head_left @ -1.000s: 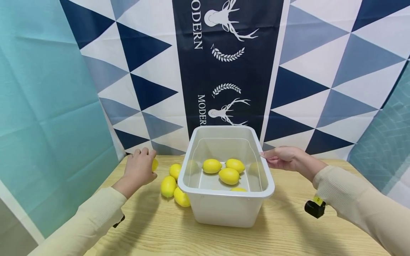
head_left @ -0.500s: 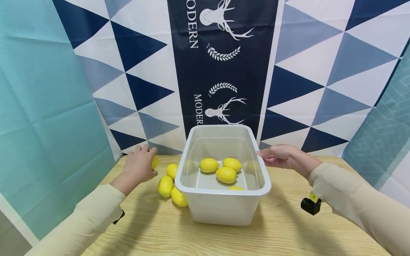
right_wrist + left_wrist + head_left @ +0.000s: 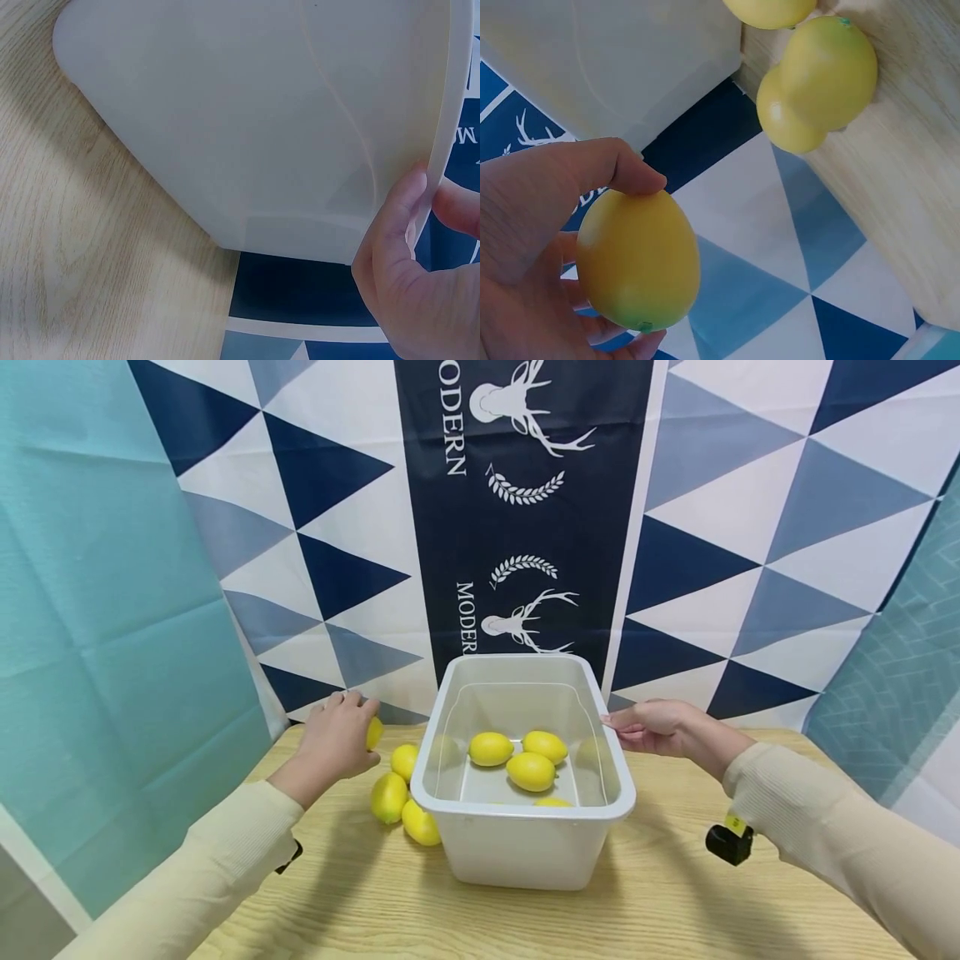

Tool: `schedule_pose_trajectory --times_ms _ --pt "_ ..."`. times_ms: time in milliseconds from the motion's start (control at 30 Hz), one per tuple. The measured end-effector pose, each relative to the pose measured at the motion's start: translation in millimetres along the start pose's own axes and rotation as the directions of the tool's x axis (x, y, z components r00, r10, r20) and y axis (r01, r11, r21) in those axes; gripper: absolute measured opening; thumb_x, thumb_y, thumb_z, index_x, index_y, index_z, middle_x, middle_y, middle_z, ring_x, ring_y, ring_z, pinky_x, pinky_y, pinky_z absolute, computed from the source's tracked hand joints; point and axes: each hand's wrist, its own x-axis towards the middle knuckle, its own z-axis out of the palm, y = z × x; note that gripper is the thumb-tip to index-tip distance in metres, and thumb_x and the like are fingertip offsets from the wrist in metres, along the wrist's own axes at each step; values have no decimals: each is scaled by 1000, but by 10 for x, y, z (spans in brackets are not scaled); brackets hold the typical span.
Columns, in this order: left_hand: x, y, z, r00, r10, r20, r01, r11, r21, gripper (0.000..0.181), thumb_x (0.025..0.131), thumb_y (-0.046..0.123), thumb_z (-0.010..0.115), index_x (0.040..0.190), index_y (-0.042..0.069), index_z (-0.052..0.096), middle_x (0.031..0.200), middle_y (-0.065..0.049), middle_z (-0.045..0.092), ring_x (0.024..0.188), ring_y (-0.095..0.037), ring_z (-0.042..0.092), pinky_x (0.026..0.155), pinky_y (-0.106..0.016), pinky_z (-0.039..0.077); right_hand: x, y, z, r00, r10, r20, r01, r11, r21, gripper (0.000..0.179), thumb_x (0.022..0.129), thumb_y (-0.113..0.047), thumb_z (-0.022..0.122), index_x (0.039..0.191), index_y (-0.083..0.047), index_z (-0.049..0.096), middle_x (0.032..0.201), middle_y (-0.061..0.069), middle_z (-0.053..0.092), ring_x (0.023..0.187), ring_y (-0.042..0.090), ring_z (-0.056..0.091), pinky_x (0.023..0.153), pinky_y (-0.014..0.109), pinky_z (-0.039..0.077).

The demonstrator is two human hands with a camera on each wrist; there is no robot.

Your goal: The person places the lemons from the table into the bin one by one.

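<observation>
Gripping a lemon [image 3: 637, 259] opposite the right hand [image 3: 658, 727] pinching the bin's rim [image 3: 517, 811], the left hand [image 3: 333, 737] could drop it if pressure slackens.

Both arms [image 3: 832, 818] out front, and the left hand [image 3: 333, 739] curls thumb and fingers into a grip; the right hand [image 3: 660, 728] pinches, thumb opposite fingers!

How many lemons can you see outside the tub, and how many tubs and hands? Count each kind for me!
Hands: 2 (left hand, right hand)
Lemons outside: 4 (1 held, 3 on the table)
Tub: 1
Total: 7
</observation>
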Motion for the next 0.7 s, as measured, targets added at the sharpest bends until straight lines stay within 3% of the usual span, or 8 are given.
schedule_pose_trajectory --times_ms 267,500,700 --pt "48 67 -100 999 30 20 -31 999 24 63 69 35 82 121 9 57 114 -14 60 103 -34 53 89 -54 50 -28 -8 -4 1000 -3 -11 4 1000 9 9 92 -9 60 99 -5 58 81 -3 67 74 5 65 77 18 58" --pt "72 102 -144 998 48 43 -49 998 32 61 69 34 82 119 10 58 114 -14 60 104 -34 54 92 -54 50 -28 -5 6 1000 -2 -15 2 1000 6 24 92 -9 59 112 0 51 82 -3 67 74 4 66 77 18 58" --pt "87 129 -187 997 72 23 -73 997 37 60 69 34 82 118 10 58 113 -13 61 103 -34 54 90 -53 51 -16 -2 14 1000 1 -22 -1 1000 2 30 92 -9 60 118 2 48 82 -3 66 75 5 65 77 18 58"
